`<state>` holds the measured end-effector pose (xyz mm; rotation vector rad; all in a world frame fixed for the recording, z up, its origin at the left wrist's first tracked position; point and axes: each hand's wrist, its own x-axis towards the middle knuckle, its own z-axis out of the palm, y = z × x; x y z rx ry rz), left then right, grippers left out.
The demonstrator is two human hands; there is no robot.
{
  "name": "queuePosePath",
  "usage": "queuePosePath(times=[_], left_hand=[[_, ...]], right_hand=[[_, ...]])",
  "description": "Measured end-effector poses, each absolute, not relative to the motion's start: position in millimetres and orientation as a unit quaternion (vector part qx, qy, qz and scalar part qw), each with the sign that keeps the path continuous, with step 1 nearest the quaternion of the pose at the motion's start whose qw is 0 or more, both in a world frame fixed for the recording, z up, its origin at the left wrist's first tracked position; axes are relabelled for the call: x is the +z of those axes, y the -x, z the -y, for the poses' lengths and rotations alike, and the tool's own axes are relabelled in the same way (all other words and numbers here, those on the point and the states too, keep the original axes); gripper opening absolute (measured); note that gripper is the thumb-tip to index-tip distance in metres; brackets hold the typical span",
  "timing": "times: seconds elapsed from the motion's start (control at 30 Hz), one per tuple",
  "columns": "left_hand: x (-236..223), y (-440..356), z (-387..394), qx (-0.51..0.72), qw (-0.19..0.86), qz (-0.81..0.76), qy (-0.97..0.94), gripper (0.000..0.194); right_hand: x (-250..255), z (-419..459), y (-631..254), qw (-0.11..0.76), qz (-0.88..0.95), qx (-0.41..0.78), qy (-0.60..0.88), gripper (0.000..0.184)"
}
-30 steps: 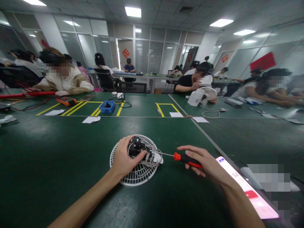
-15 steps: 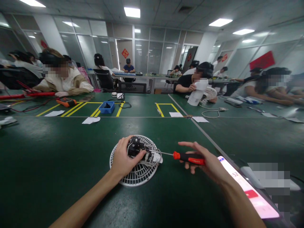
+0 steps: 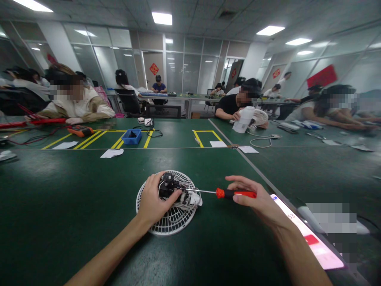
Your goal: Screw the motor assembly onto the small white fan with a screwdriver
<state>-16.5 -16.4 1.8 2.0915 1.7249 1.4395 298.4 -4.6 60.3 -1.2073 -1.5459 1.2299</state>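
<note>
A white round fan grille (image 3: 171,227) lies on the green table with a black fan motor (image 3: 165,190) and loose white wires on top of it. My left hand (image 3: 154,198) is wrapped round the motor's near left side, its thumb along the front. In my right hand (image 3: 250,194) is a red and black screwdriver (image 3: 228,193), held by the handle between thumb and fingers. The screwdriver's shaft points left and its tip reaches into the mechanism beside the motor. The tip's exact contact point is too small to make out.
A lit phone (image 3: 309,234) lies right of my right forearm. Farther off are a blue bin (image 3: 131,136), paper slips (image 3: 112,153), an orange multimeter (image 3: 80,130) and yellow tape outlines. Across the table a person (image 3: 235,103) handles a white part beside another fan (image 3: 259,117).
The fingers of my right hand have shifted on the screwdriver handle, spreading and then closing round it again. My left hand keeps its hold on the motor. The view has turned slightly.
</note>
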Motion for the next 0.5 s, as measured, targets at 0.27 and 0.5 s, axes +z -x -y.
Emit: queuePosePath(times=[0.27, 0.5], left_hand=[[1.6, 16.0, 16.3, 0.471, 0.026, -0.559, -0.682, 0.054], [0.5, 17.5, 16.0, 0.462, 0.029, -0.558, -0.689, 0.055]], right_hand=[[64.9, 6.9, -293.1, 0.283, 0.554, 0.571, 0.536, 0.064], [67.3, 7.3, -299.4, 0.332, 0.620, 0.495, 0.511, 0.053]])
